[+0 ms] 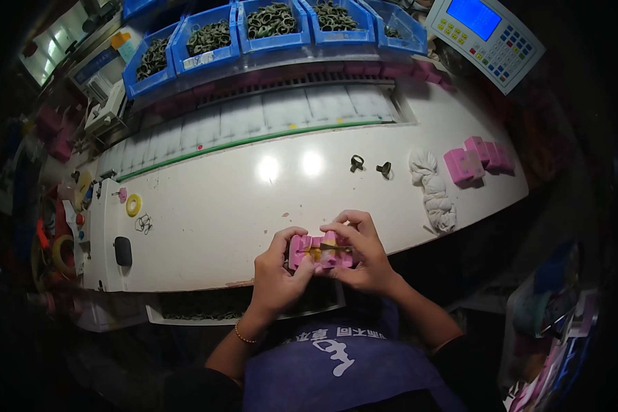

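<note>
Both my hands are at the table's near edge, holding a pink block-shaped mould with notched sides and yellowish patches inside. My left hand grips its left end, thumb along the lower side. My right hand closes round the right end, fingers bent over the top. A thin dark piece lies across the mould's right part, near my right fingers; its full shape is partly hidden. Beyond my hands, two dark green ring-shaped pieces, one to the left of the other, rest on the white table.
Blue bins full of dark green ring-shaped pieces line the back. A keypad unit with a blue screen stands back right. Right lie a twisted white cloth and pink blocks. Left is a yellow tape roll; an open drawer sits below.
</note>
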`<control>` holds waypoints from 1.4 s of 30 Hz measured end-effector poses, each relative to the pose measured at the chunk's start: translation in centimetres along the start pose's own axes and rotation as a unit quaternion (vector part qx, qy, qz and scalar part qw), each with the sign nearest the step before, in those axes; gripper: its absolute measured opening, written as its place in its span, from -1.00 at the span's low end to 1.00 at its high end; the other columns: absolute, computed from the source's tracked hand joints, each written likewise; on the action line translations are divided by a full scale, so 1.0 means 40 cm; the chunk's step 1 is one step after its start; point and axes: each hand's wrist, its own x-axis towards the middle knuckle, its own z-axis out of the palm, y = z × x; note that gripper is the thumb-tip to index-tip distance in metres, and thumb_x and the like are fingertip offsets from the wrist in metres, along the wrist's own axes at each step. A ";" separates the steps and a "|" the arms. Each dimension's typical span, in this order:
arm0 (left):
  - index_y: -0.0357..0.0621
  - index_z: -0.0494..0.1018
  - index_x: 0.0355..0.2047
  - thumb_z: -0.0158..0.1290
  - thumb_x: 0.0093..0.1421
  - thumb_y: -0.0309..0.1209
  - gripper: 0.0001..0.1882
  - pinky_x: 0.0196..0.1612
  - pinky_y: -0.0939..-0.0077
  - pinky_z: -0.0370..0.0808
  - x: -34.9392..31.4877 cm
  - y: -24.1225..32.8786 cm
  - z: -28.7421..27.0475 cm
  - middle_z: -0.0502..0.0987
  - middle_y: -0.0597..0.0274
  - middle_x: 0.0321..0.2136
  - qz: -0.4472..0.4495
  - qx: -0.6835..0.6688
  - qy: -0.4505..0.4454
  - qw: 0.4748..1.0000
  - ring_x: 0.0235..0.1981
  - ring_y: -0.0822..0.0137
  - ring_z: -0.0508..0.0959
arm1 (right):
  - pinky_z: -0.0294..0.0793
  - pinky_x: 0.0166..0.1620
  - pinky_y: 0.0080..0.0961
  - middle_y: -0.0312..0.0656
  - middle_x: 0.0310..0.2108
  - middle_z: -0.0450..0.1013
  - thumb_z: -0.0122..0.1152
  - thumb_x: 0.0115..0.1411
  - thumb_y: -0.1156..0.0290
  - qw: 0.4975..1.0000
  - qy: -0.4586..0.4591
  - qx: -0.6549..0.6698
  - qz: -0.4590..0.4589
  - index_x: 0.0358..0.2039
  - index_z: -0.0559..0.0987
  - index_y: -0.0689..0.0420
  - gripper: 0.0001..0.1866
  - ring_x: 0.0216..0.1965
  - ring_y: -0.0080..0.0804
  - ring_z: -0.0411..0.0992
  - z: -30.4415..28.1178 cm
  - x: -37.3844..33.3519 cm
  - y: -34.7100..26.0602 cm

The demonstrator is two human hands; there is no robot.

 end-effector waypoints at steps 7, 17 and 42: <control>-0.23 0.46 -0.14 0.19 0.05 -0.41 -0.65 -0.33 0.26 0.56 -0.008 0.069 -0.025 0.60 -0.05 -0.44 -0.034 0.151 0.038 0.987 -0.49 0.03 0.63 | 0.32 0.15 -0.41 -0.10 0.16 0.22 0.53 0.00 0.43 0.987 0.061 0.117 0.090 0.14 0.47 0.21 -0.33 0.12 -0.34 0.31 0.014 0.091 -0.023; -0.19 0.36 -0.62 0.18 -0.06 -0.39 -0.78 -0.38 0.16 0.41 0.031 0.073 -0.044 0.45 0.13 -0.55 0.010 0.321 0.106 0.941 -0.46 0.07 0.45 | 0.17 0.30 -0.17 0.10 0.28 0.25 0.38 0.15 0.21 0.982 0.094 -0.157 -0.036 0.22 0.40 0.29 -0.31 0.24 0.03 0.23 0.030 0.133 0.066; -0.11 -0.06 0.41 0.32 -0.01 0.03 0.13 0.39 -0.32 -0.38 0.024 -0.032 -0.077 0.25 0.18 0.32 0.087 0.217 -0.110 0.966 0.35 0.06 0.11 | -0.18 0.42 -0.01 0.02 0.41 0.09 0.17 0.32 0.25 0.891 0.124 -0.434 0.051 0.28 0.41 0.11 -0.46 0.42 0.11 -0.07 -0.144 0.089 0.041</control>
